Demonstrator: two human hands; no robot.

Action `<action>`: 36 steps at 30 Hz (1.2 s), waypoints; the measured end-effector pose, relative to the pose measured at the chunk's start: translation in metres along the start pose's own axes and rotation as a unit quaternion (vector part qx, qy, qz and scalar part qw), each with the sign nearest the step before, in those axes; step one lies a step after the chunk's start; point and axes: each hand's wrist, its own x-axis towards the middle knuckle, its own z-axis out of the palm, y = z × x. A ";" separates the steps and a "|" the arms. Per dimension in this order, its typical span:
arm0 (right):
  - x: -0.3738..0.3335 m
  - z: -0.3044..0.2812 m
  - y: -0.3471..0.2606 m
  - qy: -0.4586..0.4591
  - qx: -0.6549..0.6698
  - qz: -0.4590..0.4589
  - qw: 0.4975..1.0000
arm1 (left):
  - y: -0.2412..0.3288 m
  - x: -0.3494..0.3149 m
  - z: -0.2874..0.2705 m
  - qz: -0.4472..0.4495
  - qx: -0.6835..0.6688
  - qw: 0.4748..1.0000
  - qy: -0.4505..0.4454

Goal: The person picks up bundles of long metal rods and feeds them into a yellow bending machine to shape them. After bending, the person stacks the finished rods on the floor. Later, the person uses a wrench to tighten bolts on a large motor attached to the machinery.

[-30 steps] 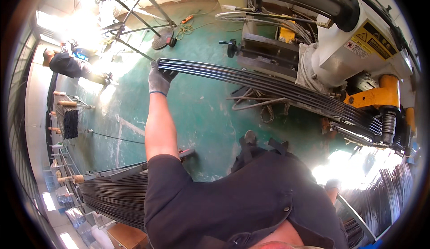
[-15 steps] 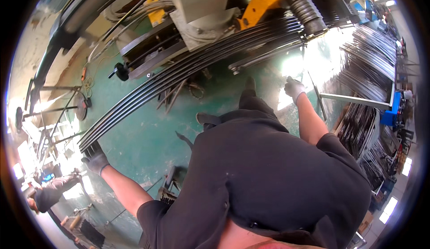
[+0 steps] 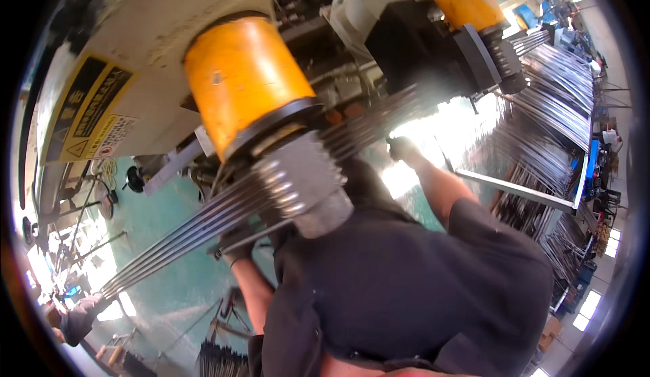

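Note:
A bundle of long, thin metal rods (image 3: 172, 245) slants from the lower left up toward the machine, running under the threaded metal block of a yellow cylinder (image 3: 250, 79). My left hand (image 3: 238, 247), in a dark-looking glove, is right beneath the rods near that block. Its fingers are mostly hidden, so a grip on the rods cannot be made out. My right hand (image 3: 404, 149), also gloved, is stretched forward on the right below the far part of the rods. Motion blur and glare smear its fingers.
A second yellow cylinder (image 3: 467, 1) with a black block stands farther right on the machine. A rack (image 3: 518, 191) piled with metal rods is at my right. The machine's light housing (image 3: 162, 31) hangs close at the upper left. Another dark bundle (image 3: 220, 362) lies low at the left.
The view has shifted, and the yellow cylinder is now large and close ahead of me. My left hand has left the rods' far-left ends and come inward. My right hand is closer to the rods.

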 end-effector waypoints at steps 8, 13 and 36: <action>-0.017 -0.039 0.013 0.002 0.129 0.010 0.992 | 0.076 0.092 -0.098 -0.159 -0.386 0.905 0.079; -0.093 -0.014 0.065 -0.067 -0.109 0.087 0.988 | 0.049 0.092 -0.109 -0.129 -0.415 0.888 0.148; -0.240 -0.064 -0.279 0.079 0.656 -0.292 0.692 | -0.039 0.012 -0.218 -0.236 -0.840 0.431 0.231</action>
